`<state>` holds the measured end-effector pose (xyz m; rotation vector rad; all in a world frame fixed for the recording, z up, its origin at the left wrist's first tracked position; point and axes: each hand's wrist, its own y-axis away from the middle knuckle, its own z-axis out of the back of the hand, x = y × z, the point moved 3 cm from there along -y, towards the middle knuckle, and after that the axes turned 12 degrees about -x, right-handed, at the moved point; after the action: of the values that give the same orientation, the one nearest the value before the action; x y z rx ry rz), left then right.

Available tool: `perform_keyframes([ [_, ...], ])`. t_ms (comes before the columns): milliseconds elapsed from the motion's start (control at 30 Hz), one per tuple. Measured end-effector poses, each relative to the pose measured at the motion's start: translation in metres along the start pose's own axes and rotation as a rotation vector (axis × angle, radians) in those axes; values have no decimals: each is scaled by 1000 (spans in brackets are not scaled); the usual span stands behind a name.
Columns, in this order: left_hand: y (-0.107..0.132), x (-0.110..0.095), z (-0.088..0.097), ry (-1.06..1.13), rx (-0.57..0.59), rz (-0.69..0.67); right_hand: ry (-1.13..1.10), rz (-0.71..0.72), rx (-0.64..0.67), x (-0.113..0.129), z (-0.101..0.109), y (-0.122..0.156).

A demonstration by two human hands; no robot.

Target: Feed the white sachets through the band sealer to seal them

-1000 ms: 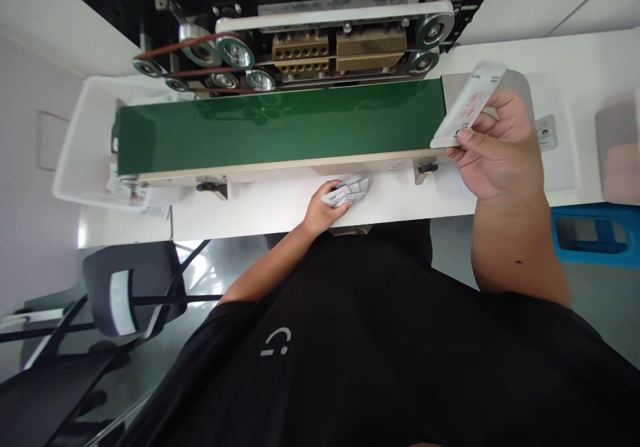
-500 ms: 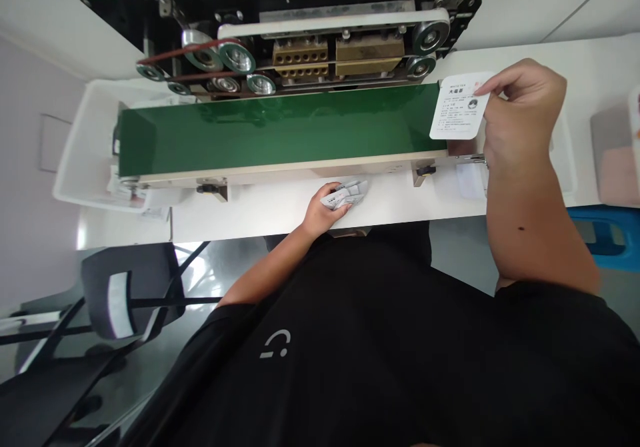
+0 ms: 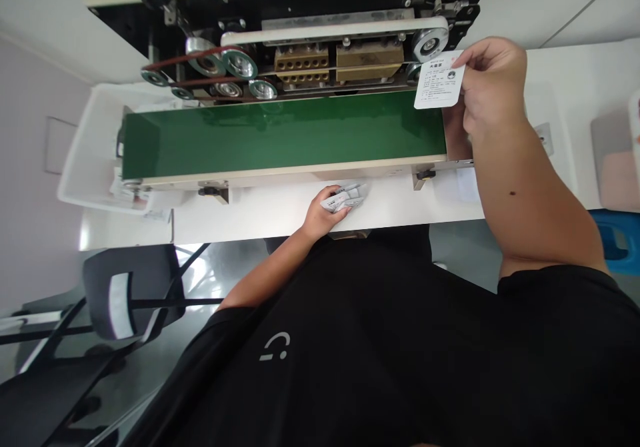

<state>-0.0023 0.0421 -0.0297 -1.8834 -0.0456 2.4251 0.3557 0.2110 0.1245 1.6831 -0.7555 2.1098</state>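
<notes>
Printed packet [image 3: 437, 86], one, at the right end of a pulleyed machine [image 3: 300, 7], above a green belt [image 3: 280, 134]; contact I cannot tell. Right hand [image 3: 493, 84]: pinches its top corner. Left hand [image 3: 320, 215]: grips a bunch of packets [image 3: 345, 198]. Step, seemingly: alignment for feeding; next move calls for a level edge.

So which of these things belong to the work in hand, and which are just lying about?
In the work:
white packet, pinched in the right hand
packets, held in the left hand
green belt and pulley machine, probably

Apparently just there:
dark chair
blue plastic item, partly in view
</notes>
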Motion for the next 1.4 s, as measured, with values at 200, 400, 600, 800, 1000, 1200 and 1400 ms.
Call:
perform_keyframes([
  [200, 0, -1, 1, -5, -1, 8, 37, 51, -43, 10, -2, 6],
  [400, 0, 0, 1, -13, 0, 1, 4, 418, -203, 36, 39, 96],
  [600, 0, -3, 0, -2, 15, 18, 124, 425, 57, 33, 35, 169],
  [800, 0, -6, -1, 7, 18, 6, 238, 514, 541, 38, -29, 158],
  [1000, 0, -6, 0, 11, 3, -23, 192, 643, 626, 40, -80, 162],
  [1200, 0, -9, 2, 24, 20, -27, 200, 619, 581, 58, -64, 180],
  [1400, 1, -6, 1, 33, 28, -15, 148, 576, 535, 49, -6, 227],
])
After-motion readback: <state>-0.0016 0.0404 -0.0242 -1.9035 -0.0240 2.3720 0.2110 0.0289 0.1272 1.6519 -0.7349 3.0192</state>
